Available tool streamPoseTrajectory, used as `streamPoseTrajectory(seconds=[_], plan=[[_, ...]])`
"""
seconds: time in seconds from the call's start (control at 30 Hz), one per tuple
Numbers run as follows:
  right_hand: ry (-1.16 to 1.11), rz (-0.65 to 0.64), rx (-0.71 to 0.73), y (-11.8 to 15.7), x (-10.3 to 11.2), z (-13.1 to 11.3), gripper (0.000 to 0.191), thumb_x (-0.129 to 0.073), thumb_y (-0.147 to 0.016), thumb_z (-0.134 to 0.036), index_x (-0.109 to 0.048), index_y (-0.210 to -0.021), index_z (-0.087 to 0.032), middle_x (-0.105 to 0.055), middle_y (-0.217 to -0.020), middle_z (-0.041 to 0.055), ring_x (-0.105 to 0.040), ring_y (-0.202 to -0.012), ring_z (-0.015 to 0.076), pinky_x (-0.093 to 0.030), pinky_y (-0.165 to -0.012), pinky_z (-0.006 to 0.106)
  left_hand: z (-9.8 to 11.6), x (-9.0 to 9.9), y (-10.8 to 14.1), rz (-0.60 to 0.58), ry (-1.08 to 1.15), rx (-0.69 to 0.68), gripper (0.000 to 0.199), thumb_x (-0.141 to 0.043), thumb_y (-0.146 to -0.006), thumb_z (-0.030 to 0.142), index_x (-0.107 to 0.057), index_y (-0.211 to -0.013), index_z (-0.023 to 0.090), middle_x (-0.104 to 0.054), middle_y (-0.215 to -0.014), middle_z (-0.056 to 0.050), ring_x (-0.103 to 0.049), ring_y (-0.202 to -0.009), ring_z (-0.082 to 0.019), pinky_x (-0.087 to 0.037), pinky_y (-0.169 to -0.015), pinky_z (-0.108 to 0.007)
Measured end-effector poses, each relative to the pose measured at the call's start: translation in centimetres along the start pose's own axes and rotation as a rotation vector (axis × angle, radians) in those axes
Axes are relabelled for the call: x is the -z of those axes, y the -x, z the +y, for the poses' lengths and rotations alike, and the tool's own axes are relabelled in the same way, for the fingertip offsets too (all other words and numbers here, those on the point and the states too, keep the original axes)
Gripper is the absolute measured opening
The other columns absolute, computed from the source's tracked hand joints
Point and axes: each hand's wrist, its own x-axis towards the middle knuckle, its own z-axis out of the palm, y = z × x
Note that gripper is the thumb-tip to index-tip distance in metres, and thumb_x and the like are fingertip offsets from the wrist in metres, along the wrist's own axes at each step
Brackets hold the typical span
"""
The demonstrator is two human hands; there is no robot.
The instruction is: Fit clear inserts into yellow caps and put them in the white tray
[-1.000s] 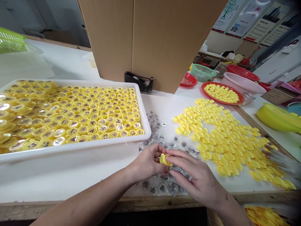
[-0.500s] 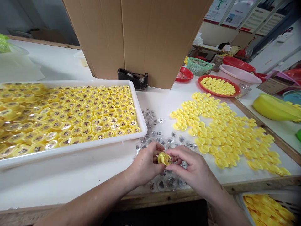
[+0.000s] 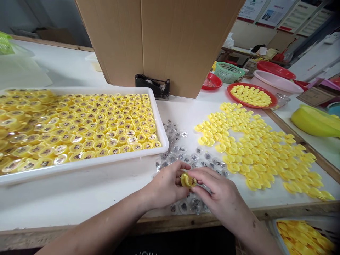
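Near the table's front, my left hand (image 3: 168,186) is closed round a small yellow plastic piece (image 3: 185,179), tilted with its round end facing right. A clear cap with a small picture (image 3: 192,181) sits at that end, inside the yellow rim. My right hand (image 3: 216,187) pinches at this end with thumb and fingertips. Under and behind both hands lie many loose clear picture caps (image 3: 183,207). To the left, a white tray (image 3: 162,150) holds rows of yellow pieces topped with pictures (image 3: 114,150), stacked higher at its far left.
Loose yellow pieces (image 3: 255,156) spread over the table at right, with a red plate (image 3: 231,92) of more behind. A cardboard box (image 3: 164,42) and black tape dispenser (image 3: 152,86) stand at the back. A bin of yellow pieces (image 3: 302,237) is below the right edge.
My right fingers have pressed in closer, and the clear cap now sits deeper in the yellow piece's rim. The view has shifted slightly; the tray and loose pieces look unchanged.
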Motion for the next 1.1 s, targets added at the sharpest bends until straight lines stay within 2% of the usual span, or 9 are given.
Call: streamPoseTrajectory(seconds=[0.07, 0.13, 0.27, 0.4, 0.5, 0.6, 0.77, 0.97, 1.1], plan=[[0.019, 0.007, 0.022, 0.0, 0.3, 0.1, 0.032, -0.048, -0.083, -0.003, -0.060, -0.108, -0.018, -0.061, -0.107, 0.0063, -0.058, -0.099, 0.0162, -0.048, -0.082, 0.026, 0.2, 0.1, 0.0, -0.062, 0.173, 0.034, 0.043, -0.063, -0.068, 0.013, -0.045, -0.107, 0.017, -0.062, -0.092, -0.005, -0.063, -0.081, -0.018, -0.050, -0.074, -0.034], [0.024, 0.011, 0.046, 0.0, 0.5, 0.2, 0.032, -0.047, -0.084, -0.002, -0.061, -0.108, -0.017, -0.061, -0.108, 0.0066, -0.058, -0.099, 0.0150, -0.048, -0.083, 0.024, 0.5, 0.1, 0.0, -0.053, 0.253, 0.091, 0.037, -0.060, -0.072, 0.013, -0.046, -0.107, 0.015, -0.062, -0.092, -0.005, -0.063, -0.079, -0.016, -0.050, -0.078, -0.036], [0.017, 0.010, 0.062, 0.0, 0.4, 0.0, 0.029, -0.050, -0.086, -0.005, -0.061, -0.109, -0.017, -0.060, -0.109, 0.0069, -0.057, -0.101, 0.0152, -0.048, -0.085, 0.024, 1.0, 0.0, -0.1, 0.001, 0.289, 0.179, 0.027, -0.051, -0.078, 0.010, -0.048, -0.105, 0.014, -0.063, -0.083, -0.002, -0.063, -0.069, -0.011, -0.050, -0.074, -0.032], [-0.007, 0.038, 0.051, 0.0, -0.1, 0.0, 0.023, -0.059, -0.086, -0.014, -0.061, -0.109, -0.017, -0.061, -0.107, 0.0068, -0.059, -0.098, 0.0169, -0.049, -0.083, 0.026, 0.8, -0.2, -0.2, 0.039, 0.292, 0.179, 0.027, -0.047, -0.076, 0.004, -0.048, -0.102, 0.015, -0.061, -0.070, 0.003, -0.060, -0.061, -0.009, -0.050, -0.065, -0.026], [-0.003, 0.077, 0.047, 0.2, -0.6, 0.2, 0.019, -0.060, -0.086, -0.014, -0.061, -0.104, -0.018, -0.063, -0.103, 0.0062, -0.060, -0.095, 0.0181, -0.051, -0.081, 0.028, 0.2, -0.2, -0.3, 0.066, 0.188, 0.170, 0.031, -0.047, -0.075, 0.005, -0.049, -0.104, 0.016, -0.062, -0.070, 0.003, -0.060, -0.059, -0.010, -0.050, -0.063, -0.026], [0.014, 0.108, 0.010, 0.3, -1.2, 0.5, 0.020, -0.062, -0.084, -0.013, -0.060, -0.103, -0.018, -0.064, -0.101, 0.0068, -0.062, -0.092, 0.0197, -0.055, -0.078, 0.031, -0.3, -0.1, -0.2, 0.085, -0.011, 0.100, 0.033, -0.045, -0.076, 0.008, -0.049, -0.108, 0.018, -0.066, -0.077, -0.001, -0.064, -0.065, -0.014, -0.051, -0.066, -0.030], [0.135, 0.183, 0.035, 0.5, -1.8, 0.7, 0.020, -0.059, -0.085, -0.016, -0.061, -0.105, -0.016, -0.061, -0.114, 0.0120, -0.063, -0.096, 0.0235, -0.058, -0.078, 0.036, -0.4, 0.0, 0.1, 0.087, -0.184, 0.022, 0.038, -0.041, -0.080, 0.012, -0.048, -0.116, 0.018, -0.070, -0.095, -0.006, -0.067, -0.075, -0.018, -0.053, -0.074, -0.035], [0.131, 0.188, -0.018, 0.2, -1.7, 0.0, 0.013, -0.057, -0.084, -0.016, -0.062, -0.096, -0.018, -0.066, -0.100, 0.0089, -0.066, -0.087, 0.0232, -0.059, -0.075, 0.037, 0.1, -0.3, 0.5, 0.175, -0.416, -0.058, 0.037, -0.042, -0.080, 0.012, -0.051, -0.116, 0.016, -0.069, -0.096, -0.008, -0.065, -0.088, -0.022, -0.051, -0.079, -0.036], [0.124, 0.207, -0.037, 0.1, -1.5, -0.3, 0.016, -0.055, -0.083, -0.015, -0.061, -0.096, -0.020, -0.067, -0.097, 0.0066, -0.066, -0.082, 0.0218, -0.058, -0.072, 0.034, 0.4, -0.4, 0.7, 0.184, -0.453, -0.084, 0.038, -0.042, -0.081, 0.012, -0.050, -0.118, 0.016, -0.069, -0.095, -0.008, -0.065, -0.087, -0.022, -0.051, -0.079, -0.035]])
